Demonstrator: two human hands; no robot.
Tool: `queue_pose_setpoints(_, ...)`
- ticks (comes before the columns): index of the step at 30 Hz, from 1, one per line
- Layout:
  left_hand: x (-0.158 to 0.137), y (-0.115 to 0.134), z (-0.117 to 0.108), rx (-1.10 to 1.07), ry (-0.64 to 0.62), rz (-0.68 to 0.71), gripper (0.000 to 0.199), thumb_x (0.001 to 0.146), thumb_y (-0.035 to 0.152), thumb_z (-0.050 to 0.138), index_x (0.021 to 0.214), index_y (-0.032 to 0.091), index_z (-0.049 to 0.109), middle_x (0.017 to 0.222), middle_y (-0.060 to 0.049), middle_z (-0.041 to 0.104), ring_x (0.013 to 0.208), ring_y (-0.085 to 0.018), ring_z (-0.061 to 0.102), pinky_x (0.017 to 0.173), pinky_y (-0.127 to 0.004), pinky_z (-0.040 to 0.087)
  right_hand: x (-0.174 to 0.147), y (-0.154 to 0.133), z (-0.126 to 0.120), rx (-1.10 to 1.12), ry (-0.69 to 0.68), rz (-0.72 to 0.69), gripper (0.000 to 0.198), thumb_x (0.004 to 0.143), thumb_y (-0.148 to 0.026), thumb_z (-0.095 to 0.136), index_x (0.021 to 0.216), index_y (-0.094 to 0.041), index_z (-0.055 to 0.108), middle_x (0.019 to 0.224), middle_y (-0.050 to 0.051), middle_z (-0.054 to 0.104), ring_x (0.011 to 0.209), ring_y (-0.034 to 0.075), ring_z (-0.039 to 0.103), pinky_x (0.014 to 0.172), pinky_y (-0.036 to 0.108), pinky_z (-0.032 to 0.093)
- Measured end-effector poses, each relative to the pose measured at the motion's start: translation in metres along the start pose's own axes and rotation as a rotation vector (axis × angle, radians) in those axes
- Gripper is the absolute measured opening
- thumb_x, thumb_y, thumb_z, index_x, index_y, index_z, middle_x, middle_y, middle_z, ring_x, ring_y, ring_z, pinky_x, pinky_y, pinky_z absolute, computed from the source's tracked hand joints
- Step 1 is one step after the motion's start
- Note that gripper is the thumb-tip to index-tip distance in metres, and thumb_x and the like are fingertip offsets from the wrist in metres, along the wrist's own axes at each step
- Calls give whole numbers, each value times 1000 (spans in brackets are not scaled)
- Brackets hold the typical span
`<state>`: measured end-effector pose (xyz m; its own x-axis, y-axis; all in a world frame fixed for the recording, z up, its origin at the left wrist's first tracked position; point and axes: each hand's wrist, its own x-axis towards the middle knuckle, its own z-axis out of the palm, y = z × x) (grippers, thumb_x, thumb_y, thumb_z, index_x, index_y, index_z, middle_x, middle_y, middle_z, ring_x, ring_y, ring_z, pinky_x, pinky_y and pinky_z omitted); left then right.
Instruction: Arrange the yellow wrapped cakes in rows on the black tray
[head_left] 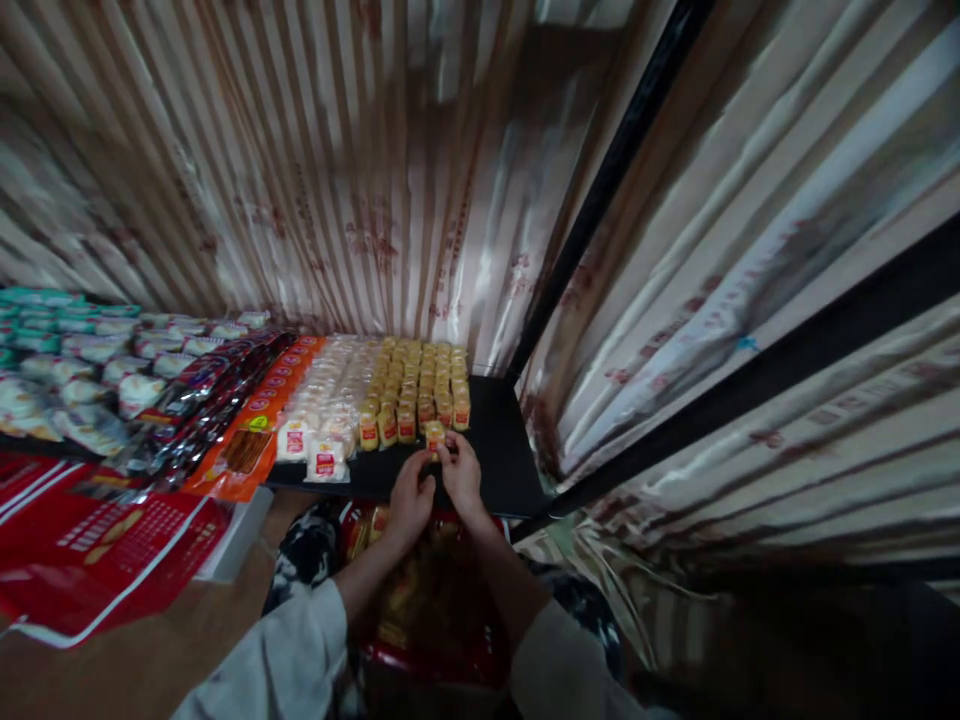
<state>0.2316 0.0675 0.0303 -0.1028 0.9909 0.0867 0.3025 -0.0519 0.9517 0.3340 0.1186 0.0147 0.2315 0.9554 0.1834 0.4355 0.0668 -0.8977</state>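
A small yellow snack packet (434,436) with a red label stands upright at the front of several rows of matching yellow packets (427,385) on the black shelf (510,440). My right hand (460,474) pinches its right side between thumb and fingers. The curled fingers of my left hand (411,494) meet its lower left edge. Just left of the yellow rows are white packets (326,460) with red labels, also in rows. Below my forearms, between my knees, sits a red container (424,655) with more yellow packets inside, partly hidden by my arms.
Farther left lie orange packs (244,450), dark shiny packs (214,390) and white and green bags (97,345). A red printed sheet (112,540) hangs off the shelf front. Striped curtain (360,180) backs the shelf; black frame bars (600,200) rise at right.
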Motion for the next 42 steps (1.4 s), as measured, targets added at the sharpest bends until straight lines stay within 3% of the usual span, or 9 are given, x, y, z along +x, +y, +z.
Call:
queue_pose_setpoints(3,11,-10,5,20,-27,31,43,74,6,44,113,17,58,130,-9,55,125,-19,47,111,-39,31,14,4,12,-26,12,-15,31,80,-36,49,103,-18,62,99,9,65,92,20,59,78,32,49)
queue_pose_setpoints(10,28,-27,9,24,-62,-9,50,71,3,44,116,18,58,135,-8,51,130,-19,42,113,-40,28,28,11,27,-68,9,-23,32,81,-37,48,102,-17,62,101,10,63,96,22,56,81,34,48)
queue_pose_setpoints(24,32,-42,14,28,-41,53,52,71,2,39,119,13,56,133,-12,52,127,-18,45,113,-38,30,19,12,28,10,24,-54,28,82,-33,47,102,-18,58,103,11,59,99,22,53,78,32,52)
queue_pose_setpoints(35,34,-39,16,91,-51,19,54,74,5,39,126,15,53,136,-10,50,128,-18,44,113,-37,29,26,17,36,4,12,-15,21,81,-32,48,94,-18,58,96,9,59,84,18,58,78,32,52)
queue_pose_setpoints(42,27,-43,12,61,34,141,43,71,3,40,106,15,63,122,-10,59,117,-19,53,106,-40,38,15,19,32,84,102,-55,32,79,-34,54,105,-15,57,104,11,55,92,18,57,79,31,53)
